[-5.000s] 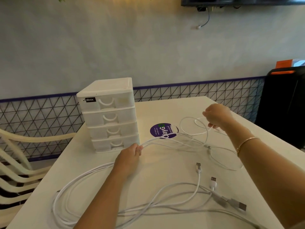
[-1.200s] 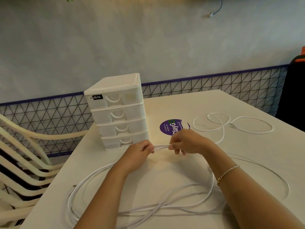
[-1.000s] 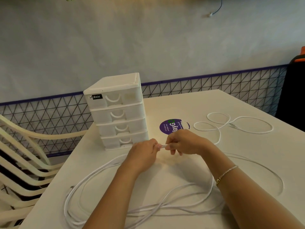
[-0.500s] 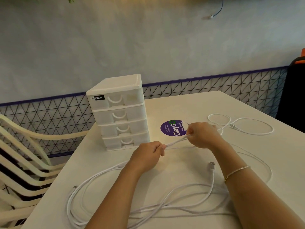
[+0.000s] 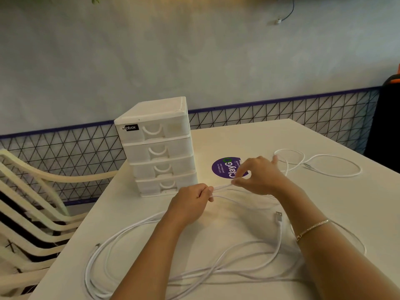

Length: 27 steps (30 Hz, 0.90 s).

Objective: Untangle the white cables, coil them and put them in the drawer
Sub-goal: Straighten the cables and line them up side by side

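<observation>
Long white cables (image 5: 216,271) lie in loose loops across the near part of the white table (image 5: 270,135). My left hand (image 5: 190,202) grips a bundle of strands in its fist. My right hand (image 5: 257,176) pinches the same strands between thumb and forefinger just to the right of the left hand. One USB plug (image 5: 278,216) lies free beside my right forearm. A separate thin white cable (image 5: 324,165) lies looped at the far right. The white four-drawer box (image 5: 158,146) stands behind my left hand with all its drawers shut.
A round purple sticker (image 5: 225,167) sits on the table behind my right hand. Stacked cream plastic chairs (image 5: 28,208) stand off the table's left edge. A black object (image 5: 387,118) stands at the far right, by the wall.
My right hand slid along the strands away from the left, then came back closer to it. The USB plug came into view by my right forearm.
</observation>
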Each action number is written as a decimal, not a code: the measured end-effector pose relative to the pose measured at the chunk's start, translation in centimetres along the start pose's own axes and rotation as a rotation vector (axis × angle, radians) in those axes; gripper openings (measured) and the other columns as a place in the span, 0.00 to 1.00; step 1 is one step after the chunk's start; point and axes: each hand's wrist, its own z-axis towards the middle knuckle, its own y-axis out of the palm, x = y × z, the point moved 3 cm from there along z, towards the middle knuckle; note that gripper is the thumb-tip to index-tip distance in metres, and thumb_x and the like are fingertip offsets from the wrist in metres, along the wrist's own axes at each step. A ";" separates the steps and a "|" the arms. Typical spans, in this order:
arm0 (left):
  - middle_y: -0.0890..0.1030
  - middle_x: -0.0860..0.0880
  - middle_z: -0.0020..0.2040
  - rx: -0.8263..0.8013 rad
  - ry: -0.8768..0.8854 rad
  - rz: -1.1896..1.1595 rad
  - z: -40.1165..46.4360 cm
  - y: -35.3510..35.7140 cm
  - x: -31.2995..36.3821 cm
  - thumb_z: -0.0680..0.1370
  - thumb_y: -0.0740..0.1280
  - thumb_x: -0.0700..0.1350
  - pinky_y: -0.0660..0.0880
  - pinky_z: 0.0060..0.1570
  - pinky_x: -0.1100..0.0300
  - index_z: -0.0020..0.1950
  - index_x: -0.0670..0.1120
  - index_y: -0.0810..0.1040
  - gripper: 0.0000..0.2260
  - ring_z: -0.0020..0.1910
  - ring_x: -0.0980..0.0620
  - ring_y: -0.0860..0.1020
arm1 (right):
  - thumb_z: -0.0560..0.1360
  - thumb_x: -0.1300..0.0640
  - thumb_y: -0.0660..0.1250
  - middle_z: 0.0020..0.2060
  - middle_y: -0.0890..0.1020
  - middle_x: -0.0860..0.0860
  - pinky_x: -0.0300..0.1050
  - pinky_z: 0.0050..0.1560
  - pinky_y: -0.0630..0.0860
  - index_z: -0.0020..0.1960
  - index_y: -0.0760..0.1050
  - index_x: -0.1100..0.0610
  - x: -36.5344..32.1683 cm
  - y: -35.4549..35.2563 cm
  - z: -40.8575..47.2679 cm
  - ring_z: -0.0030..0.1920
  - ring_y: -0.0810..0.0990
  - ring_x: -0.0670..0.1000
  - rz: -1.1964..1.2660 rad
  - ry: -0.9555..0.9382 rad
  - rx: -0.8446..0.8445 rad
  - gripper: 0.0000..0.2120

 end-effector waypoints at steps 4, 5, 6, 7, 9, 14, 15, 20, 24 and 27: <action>0.70 0.58 0.28 0.011 0.014 0.010 -0.1 0.0 0.0 0.81 0.56 0.51 0.64 0.36 0.60 0.44 0.48 0.79 0.15 0.32 0.57 0.68 | 0.75 0.45 0.65 0.51 0.83 0.52 0.42 0.55 0.68 0.49 0.82 0.56 -1.2 1.0 0.0 0.55 0.77 0.53 0.072 -0.121 -0.075 0.15; 0.70 0.58 0.28 0.011 0.023 0.009 -0.1 0.0 0.0 0.81 0.56 0.51 0.64 0.36 0.60 0.44 0.48 0.79 0.14 0.31 0.57 0.68 | 0.75 0.45 0.64 0.50 0.82 0.53 0.42 0.52 0.67 0.49 0.82 0.58 -1.5 1.1 -0.1 0.54 0.76 0.53 0.080 -0.128 -0.067 0.16; 0.70 0.58 0.27 0.011 0.032 0.004 -0.1 0.0 0.1 0.81 0.56 0.51 0.64 0.36 0.60 0.43 0.49 0.78 0.14 0.31 0.57 0.69 | 0.76 0.45 0.63 0.50 0.81 0.54 0.42 0.50 0.67 0.48 0.82 0.58 -1.6 1.3 -0.1 0.53 0.76 0.53 0.088 -0.129 -0.046 0.17; 0.70 0.59 0.27 0.012 0.040 -0.003 -0.1 0.0 0.2 0.81 0.56 0.51 0.65 0.36 0.60 0.43 0.50 0.77 0.13 0.31 0.57 0.69 | 0.76 0.46 0.63 0.49 0.81 0.54 0.43 0.49 0.68 0.49 0.81 0.59 -1.7 1.5 0.0 0.52 0.76 0.53 0.116 -0.125 -0.029 0.17; 0.69 0.59 0.27 0.012 0.059 -0.008 -0.1 0.0 0.3 0.81 0.56 0.51 0.65 0.35 0.60 0.42 0.50 0.75 0.12 0.30 0.58 0.69 | 0.77 0.48 0.62 0.46 0.81 0.51 0.43 0.45 0.70 0.50 0.76 0.56 -2.0 2.2 0.1 0.48 0.77 0.51 0.255 -0.094 -0.075 0.11; 0.70 0.57 0.27 0.000 0.071 -0.029 -0.2 -0.2 0.1 0.81 0.57 0.51 0.65 0.36 0.59 0.39 0.50 0.74 0.13 0.30 0.57 0.68 | 0.80 0.55 0.58 0.29 0.77 0.44 0.37 0.35 0.69 0.42 0.75 0.54 -2.2 2.7 -0.3 0.31 0.72 0.45 0.504 -0.097 -0.327 0.10; 0.69 0.56 0.27 -0.002 0.069 -0.047 -0.2 -0.2 0.0 0.81 0.58 0.51 0.65 0.36 0.59 0.37 0.51 0.74 0.14 0.29 0.57 0.68 | 0.80 0.55 0.59 0.27 0.75 0.44 0.36 0.35 0.68 0.39 0.75 0.53 -2.2 2.4 -0.4 0.30 0.70 0.44 0.522 -0.106 -0.339 0.13; 0.67 0.53 0.26 -0.046 0.044 -0.123 -0.1 -0.1 -0.2 0.80 0.59 0.50 0.63 0.35 0.59 0.31 0.52 0.72 0.17 0.28 0.53 0.65 | 0.80 0.57 0.59 0.30 0.74 0.47 0.32 0.30 0.68 0.39 0.75 0.53 -2.2 2.3 -0.4 0.25 0.71 0.42 0.539 -0.129 -0.294 0.12; 0.68 0.53 0.28 -0.045 0.035 -0.131 -0.1 -0.1 -0.3 0.80 0.59 0.51 0.64 0.37 0.58 0.33 0.53 0.73 0.16 0.30 0.53 0.66 | 0.79 0.59 0.59 0.31 0.77 0.47 0.34 0.28 0.69 0.44 0.76 0.59 -2.1 2.6 -0.3 0.25 0.71 0.44 0.532 -0.113 -0.297 0.09; 0.70 0.55 0.29 -0.026 0.032 -0.137 0.1 0.0 -0.4 0.81 0.58 0.50 0.65 0.39 0.58 0.39 0.51 0.77 0.13 0.31 0.53 0.68 | 0.79 0.60 0.59 0.31 0.80 0.49 0.34 0.25 0.67 0.42 0.75 0.56 -2.1 2.5 -0.4 0.22 0.71 0.43 0.570 -0.100 -0.354 0.09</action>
